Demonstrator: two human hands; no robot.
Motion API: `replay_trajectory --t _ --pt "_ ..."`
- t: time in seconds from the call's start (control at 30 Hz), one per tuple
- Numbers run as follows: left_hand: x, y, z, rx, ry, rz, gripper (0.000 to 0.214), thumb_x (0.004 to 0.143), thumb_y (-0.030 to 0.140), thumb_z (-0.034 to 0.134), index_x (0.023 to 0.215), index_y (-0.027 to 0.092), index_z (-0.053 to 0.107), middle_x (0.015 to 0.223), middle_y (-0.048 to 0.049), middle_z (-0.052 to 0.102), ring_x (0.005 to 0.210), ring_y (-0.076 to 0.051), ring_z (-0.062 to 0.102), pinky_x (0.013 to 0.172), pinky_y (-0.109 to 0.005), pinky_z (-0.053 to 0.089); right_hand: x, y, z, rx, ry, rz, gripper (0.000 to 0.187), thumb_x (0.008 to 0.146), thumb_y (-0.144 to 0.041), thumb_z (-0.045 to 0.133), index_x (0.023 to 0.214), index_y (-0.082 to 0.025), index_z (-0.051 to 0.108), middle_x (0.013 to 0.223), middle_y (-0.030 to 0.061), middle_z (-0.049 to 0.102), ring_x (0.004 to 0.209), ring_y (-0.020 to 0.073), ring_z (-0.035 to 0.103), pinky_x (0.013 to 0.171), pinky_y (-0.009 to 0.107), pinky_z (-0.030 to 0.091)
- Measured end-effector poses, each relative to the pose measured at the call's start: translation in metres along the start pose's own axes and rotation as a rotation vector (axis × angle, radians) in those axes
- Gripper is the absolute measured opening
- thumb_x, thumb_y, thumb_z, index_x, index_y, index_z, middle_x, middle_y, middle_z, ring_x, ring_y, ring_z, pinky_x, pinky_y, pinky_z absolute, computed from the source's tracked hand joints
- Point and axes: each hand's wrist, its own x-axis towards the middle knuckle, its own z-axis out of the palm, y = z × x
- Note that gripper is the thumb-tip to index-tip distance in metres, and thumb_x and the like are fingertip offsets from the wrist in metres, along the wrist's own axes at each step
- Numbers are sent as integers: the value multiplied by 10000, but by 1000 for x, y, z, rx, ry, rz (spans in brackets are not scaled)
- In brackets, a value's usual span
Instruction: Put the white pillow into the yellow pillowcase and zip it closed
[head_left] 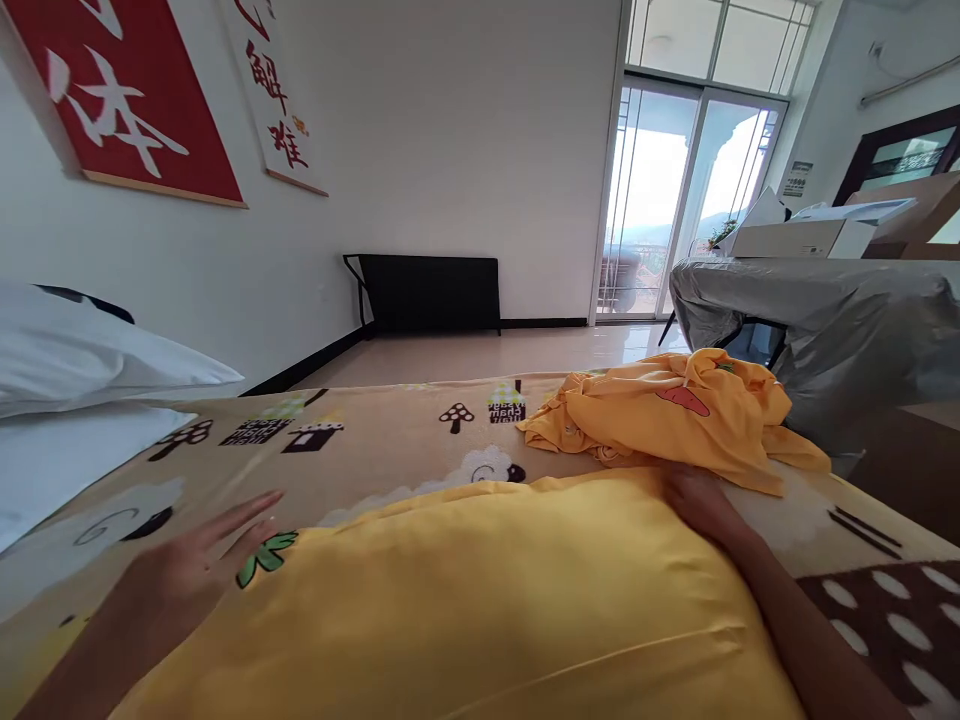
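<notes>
A large yellow pillow lies in front of me on the bed, smooth and plump, with a seam across its lower right. A green leaf print shows at its upper left corner. Beside that corner is my left hand, fingers stretched out and apart, holding nothing. My right hand touches the pillow's far right corner; its fingers are mostly hidden, so their grip is unclear. Just beyond it lies a crumpled orange cloth with a red print.
The bed carries a beige patterned blanket with sheep and mushrooms. White pillows are stacked at left. A black folded panel leans against the far wall. Right of the bed stands a table under grey plastic, bearing a white box.
</notes>
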Motion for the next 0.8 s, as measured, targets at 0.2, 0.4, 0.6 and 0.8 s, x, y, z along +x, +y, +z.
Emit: replay_trajectory --t 0.2,0.4,0.6,0.8 --pt "-71 89 2 -307 -185 468 543 778 641 349 1250 446 533 1338 151 521 1246 -248 484 1068 -343 370 -66 -88 -54 194 113 -337 500 916 -438 379 1376 -253 441 1364 74 509 1254 256 466 1026 417 368" --pt "-68 111 55 -177 -476 560 602 883 565 248 1441 340 273 1507 80 279 1397 -221 247 1168 -423 150 -92 -140 -40 326 -182 -729 530 947 -484 332 1452 -357 237 1529 -19 219 1413 190 182 1157 432 112" --pt "-47 95 63 -92 -489 476 593 901 570 198 1424 320 323 1499 74 306 1392 -200 256 1165 -412 178 -49 -110 -7 266 -248 -511 581 946 -558 191 1463 -297 235 1526 -5 227 1421 173 147 1157 429 67" --pt "-22 54 64 -51 -504 290 627 883 614 195 1380 303 416 1457 60 383 1356 -205 343 1136 -387 269 -29 -79 3 156 -288 -309 669 910 -623 114 1473 -277 213 1541 -14 179 1427 184 119 1152 437 77"
